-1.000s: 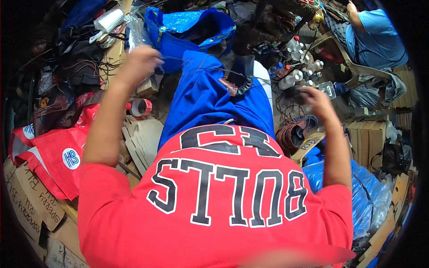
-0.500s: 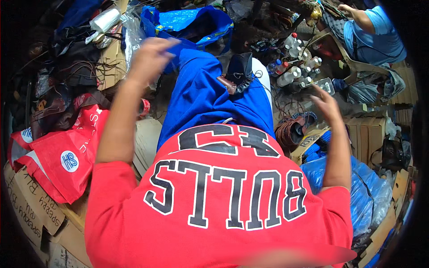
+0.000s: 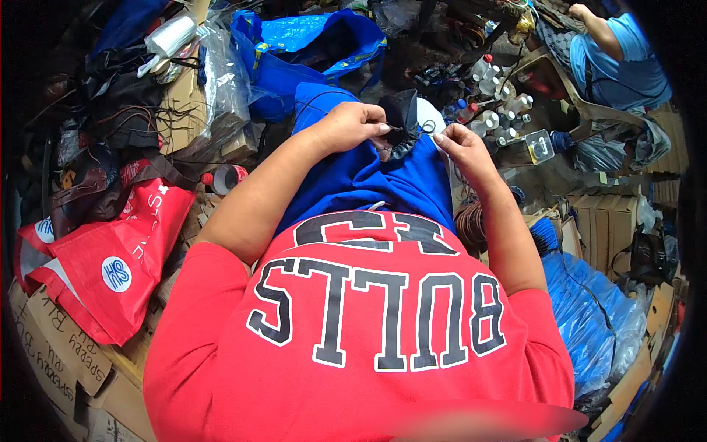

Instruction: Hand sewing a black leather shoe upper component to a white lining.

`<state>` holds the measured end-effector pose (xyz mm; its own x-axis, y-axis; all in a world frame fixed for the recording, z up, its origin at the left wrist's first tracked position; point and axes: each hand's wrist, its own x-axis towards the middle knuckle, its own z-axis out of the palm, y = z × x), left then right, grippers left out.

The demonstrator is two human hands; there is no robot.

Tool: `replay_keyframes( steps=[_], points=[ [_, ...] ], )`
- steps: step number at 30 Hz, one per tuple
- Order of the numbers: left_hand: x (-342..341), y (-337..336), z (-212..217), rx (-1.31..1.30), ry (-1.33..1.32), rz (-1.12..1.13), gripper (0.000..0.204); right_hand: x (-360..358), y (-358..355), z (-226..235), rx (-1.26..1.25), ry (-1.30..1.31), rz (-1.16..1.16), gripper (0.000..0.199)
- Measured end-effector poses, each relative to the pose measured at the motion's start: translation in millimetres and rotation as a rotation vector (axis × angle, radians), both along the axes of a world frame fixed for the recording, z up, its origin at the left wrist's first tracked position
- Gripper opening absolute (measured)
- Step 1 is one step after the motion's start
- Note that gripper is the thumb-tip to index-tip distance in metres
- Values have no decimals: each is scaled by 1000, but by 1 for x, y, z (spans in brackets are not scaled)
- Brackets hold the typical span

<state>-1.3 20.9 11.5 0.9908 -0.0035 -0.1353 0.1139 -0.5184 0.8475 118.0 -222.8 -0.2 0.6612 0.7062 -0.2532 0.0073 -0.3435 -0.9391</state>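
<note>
A black and brown shoe upper [image 3: 401, 110] lies on my lap, over the blue shorts [image 3: 335, 180]. A thin dark cord [image 3: 426, 127] runs across it and curls into a small loop. At the left of the upper, my left hand [image 3: 350, 127] is closed, thumb and finger pinching the cord. My right hand [image 3: 468, 153] is on the other side, its thumb and forefinger pressed together at the cord's loop. The brown part of the upper is partly hidden behind my left fingertips.
A blue bag [image 3: 283, 62] stands open ahead. Several bottles [image 3: 490, 121] cluster at the front right, near a chair [image 3: 582, 103] and a person in light blue [image 3: 618, 62]. A red bag [image 3: 121, 258] lies left; blue plastic wrap [image 3: 582, 317] and cardboard [image 3: 607, 221] are at right.
Both hands were apart and raised out to the sides. They have come inward over the shoe upper, and their fingers now pinch the cord. The upper stays on my lap.
</note>
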Motion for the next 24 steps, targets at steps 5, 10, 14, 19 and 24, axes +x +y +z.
replay_keyframes(
  steps=[5,10,14,19,24],
  points=[
    [-45,79,6,61,16,146,22,39,-45,-14,9,-151,-172,21],
    [-108,150,-10,-172,48,415,21,53,-83,-27,-40,1,-187,18],
    [-74,130,-4,-238,-212,745,29,70,-98,-35,-267,-573,-100,29],
    [-1,34,21,272,-433,82,45,36,-13,24,-51,-228,53,22],
    [54,-11,19,318,-169,-137,42,35,30,33,-14,-513,268,12]
  ],
)
